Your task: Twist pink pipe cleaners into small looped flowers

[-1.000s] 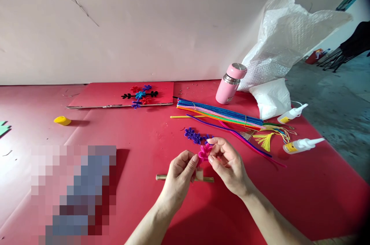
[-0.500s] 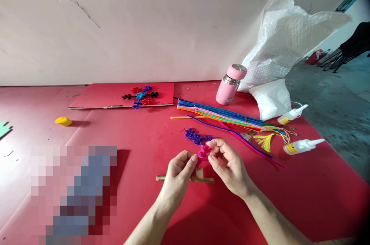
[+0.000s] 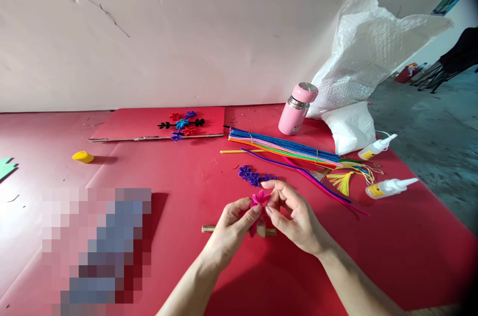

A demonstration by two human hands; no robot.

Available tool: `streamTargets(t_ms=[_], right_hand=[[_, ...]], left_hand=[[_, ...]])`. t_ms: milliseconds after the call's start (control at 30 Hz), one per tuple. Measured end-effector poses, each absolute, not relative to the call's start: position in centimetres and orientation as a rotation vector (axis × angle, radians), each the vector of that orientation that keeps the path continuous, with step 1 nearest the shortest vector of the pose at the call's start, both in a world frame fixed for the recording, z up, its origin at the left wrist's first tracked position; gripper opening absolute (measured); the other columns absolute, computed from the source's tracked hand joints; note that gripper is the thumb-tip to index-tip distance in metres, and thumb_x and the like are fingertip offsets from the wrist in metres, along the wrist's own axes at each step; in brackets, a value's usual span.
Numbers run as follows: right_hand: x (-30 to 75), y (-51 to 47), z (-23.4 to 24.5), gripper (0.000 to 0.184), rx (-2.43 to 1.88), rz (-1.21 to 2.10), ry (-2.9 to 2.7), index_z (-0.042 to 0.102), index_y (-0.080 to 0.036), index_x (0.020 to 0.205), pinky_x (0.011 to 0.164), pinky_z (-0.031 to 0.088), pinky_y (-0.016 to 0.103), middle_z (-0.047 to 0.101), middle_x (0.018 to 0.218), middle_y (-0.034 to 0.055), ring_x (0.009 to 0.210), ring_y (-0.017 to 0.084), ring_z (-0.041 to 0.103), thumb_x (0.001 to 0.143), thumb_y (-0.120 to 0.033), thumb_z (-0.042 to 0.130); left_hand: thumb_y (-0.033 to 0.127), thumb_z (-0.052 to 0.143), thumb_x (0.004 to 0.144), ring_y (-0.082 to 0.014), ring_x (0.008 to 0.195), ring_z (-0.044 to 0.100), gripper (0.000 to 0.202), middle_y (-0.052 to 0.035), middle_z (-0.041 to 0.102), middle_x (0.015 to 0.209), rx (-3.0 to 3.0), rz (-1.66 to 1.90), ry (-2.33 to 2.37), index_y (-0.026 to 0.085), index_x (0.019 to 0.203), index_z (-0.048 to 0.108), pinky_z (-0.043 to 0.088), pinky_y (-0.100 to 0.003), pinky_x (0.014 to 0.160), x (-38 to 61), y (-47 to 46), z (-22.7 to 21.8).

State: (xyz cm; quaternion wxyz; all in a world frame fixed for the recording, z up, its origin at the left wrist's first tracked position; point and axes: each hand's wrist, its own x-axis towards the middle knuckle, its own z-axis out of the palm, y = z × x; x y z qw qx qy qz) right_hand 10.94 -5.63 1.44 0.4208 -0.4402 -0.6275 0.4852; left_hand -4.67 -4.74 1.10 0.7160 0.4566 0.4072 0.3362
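Between the thumb and fingers of my left hand (image 3: 239,219) is a bright pink pipe-cleaner flower (image 3: 259,199). A pink length hangs below the fingertips. My right hand (image 3: 293,211) is curled at the flower's right side, its fingertips on the petals; their exact grip is partly hidden. Just beyond my hands lie several purple pipe-cleaner flowers (image 3: 250,176) on the red table. Under the hands is a bamboo-like stick (image 3: 207,229), mostly covered by my left hand, with a pale piece at its middle.
A bundle of coloured pipe cleaners (image 3: 284,147) lies beyond, with loose purple and pink strands and a yellow tassel (image 3: 340,182). A pink thermos (image 3: 293,114), glue bottles (image 3: 390,187) and bubble wrap (image 3: 358,57) are right. Left are a yellow cap (image 3: 82,157) and a red board (image 3: 142,122) bearing flowers.
The pink flower has tipped and shifted slightly left and toward me in my left fingers, with a pink length now showing below. My right hand has moved slightly left.
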Motion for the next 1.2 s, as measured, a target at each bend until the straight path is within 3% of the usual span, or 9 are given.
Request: streamTargets(t_ms=[500, 900, 1200], right_hand=[[11.3, -5.5, 1.5, 0.04, -1.111, 1.143, -1.579, 0.039, -0.024, 0.114, 0.071, 0.044, 0.027, 0.045, 0.071, -0.0038, 0.068, 0.012, 0.049, 0.078, -0.008, 0.047], [11.1, -5.5, 1.7, 0.038, -1.124, 1.148, -1.562, 0.038, -0.022, 0.112, 0.069, 0.045, 0.028, 0.045, 0.07, -0.0027, 0.068, 0.013, 0.048, 0.078, -0.01, 0.048], [11.4, -5.5, 1.9, 0.038, -1.109, 1.193, -1.652, 0.04, -0.022, 0.112, 0.07, 0.045, 0.026, 0.047, 0.07, -0.0034, 0.067, 0.012, 0.05, 0.078, -0.008, 0.048]], left_hand=[[0.033, 0.053, 0.08, -0.0083, 0.048, 0.048, 0.029, -0.0011, 0.061, 0.048, 1.022, 0.799, 1.011, 0.012, 0.059, 0.057, 0.038, -0.019, 0.05, -4.2, -5.0, 1.6], [0.037, 0.057, 0.076, -0.0119, 0.051, 0.052, 0.03, -0.002, 0.062, 0.053, 1.008, 0.889, 1.085, 0.013, 0.058, 0.06, 0.043, -0.023, 0.054, -4.2, -5.1, 1.4], [0.036, 0.051, 0.081, -0.0146, 0.054, 0.058, 0.03, -0.0021, 0.062, 0.056, 0.814, 0.766, 0.779, 0.013, 0.064, 0.061, 0.044, -0.027, 0.057, -5.5, -4.4, 1.0]])
